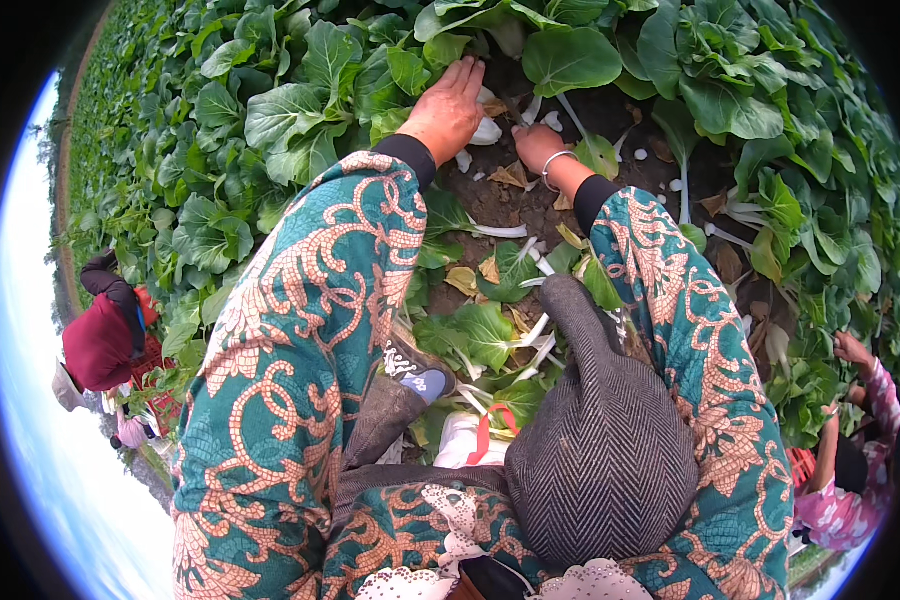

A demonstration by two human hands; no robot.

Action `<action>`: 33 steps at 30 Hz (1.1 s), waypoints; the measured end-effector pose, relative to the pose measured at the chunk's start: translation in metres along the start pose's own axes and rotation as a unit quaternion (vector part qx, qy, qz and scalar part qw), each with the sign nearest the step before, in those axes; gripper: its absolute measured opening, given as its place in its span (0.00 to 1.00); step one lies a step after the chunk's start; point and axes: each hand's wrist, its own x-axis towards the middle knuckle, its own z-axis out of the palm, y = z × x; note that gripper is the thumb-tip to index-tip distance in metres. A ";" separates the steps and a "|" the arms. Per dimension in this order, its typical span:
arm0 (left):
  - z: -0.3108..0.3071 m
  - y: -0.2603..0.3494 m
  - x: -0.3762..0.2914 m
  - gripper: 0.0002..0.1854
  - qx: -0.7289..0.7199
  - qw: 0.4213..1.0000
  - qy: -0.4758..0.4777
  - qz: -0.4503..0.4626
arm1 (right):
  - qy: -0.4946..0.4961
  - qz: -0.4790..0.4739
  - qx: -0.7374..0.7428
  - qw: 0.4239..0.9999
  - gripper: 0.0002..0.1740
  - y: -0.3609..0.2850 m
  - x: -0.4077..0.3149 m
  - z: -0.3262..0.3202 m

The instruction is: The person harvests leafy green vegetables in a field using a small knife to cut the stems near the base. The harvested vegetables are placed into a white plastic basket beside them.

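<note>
My left hand point(448, 105) reaches forward with its fingers straight and close together, laid against the leaves of a bok choy plant point(444, 51). Its palm side is hidden. A pale, thick stalk piece point(486, 132) shows beside the palm. My right hand point(541, 148), with a bangle at the wrist, is curled into a fist low over the soil. What looks like a narrow, dark knife blade point(511, 109) juts from it towards the plants; the handle is hidden. A broad bok choy leaf point(572, 61) hangs just beyond this hand.
Cut leaves point(484, 334) and yellowed leaves point(462, 280) litter the soil point(487, 199) between my knees. A white bag with a red strap point(469, 442) lies below. Dense bok choy point(300, 120) surrounds me. One person point(101, 337) works at left near red crates point(154, 367), another point(847, 480) at right.
</note>
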 end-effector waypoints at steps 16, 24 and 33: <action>-0.027 0.015 -0.089 0.07 -0.026 0.988 -0.120 0.091 | -0.123 0.129 0.258 0.949 0.26 0.010 -0.138 0.023; -0.041 -0.020 -0.093 0.23 0.064 0.985 -0.115 0.107 | -0.066 0.037 0.209 0.975 0.30 -0.032 -0.033 0.007; 0.019 -0.087 -0.030 0.13 0.040 0.995 -0.068 0.058 | -0.213 0.200 0.220 0.931 0.22 -0.094 0.051 -0.057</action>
